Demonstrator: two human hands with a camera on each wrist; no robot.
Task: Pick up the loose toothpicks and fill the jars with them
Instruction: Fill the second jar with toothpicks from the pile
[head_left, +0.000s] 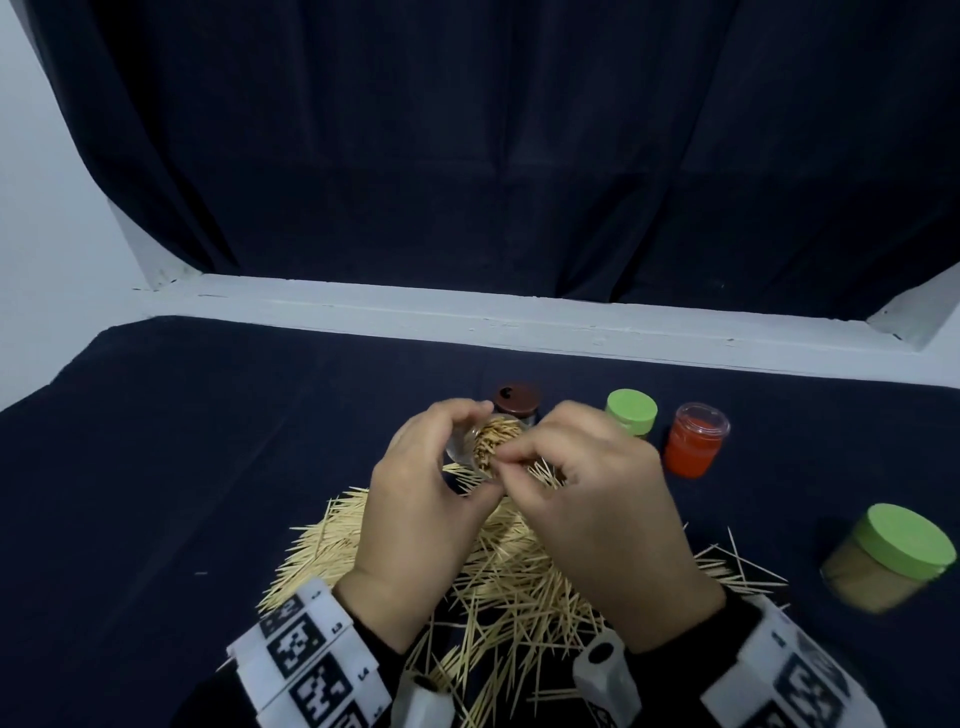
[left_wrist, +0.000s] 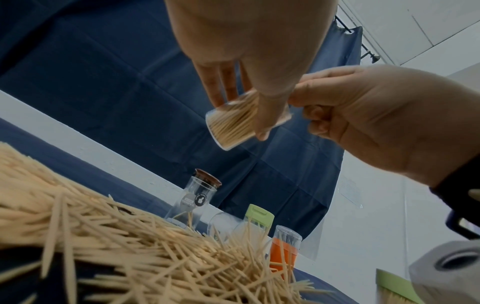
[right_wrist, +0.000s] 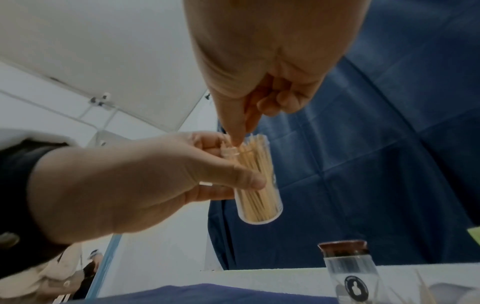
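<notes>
Dark cloth table (head_left: 156, 467) under me, big pile of loose toothpicks (head_left: 519, 571) spread near my wrists. Closed jars behind: brown-lidded (head_left: 516, 400), green-lidded (head_left: 631, 411), red (head_left: 695, 447). My left hand (head_left: 415, 509) grips the clear jar (right_wrist: 255, 185), lifted, packed with toothpicks. My right hand (head_left: 597, 499) pinches at its mouth; can't tell what's pinched.

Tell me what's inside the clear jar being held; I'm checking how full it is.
Toothpicks pack the clear jar to its mouth. The left hand covers part of one side.
</notes>
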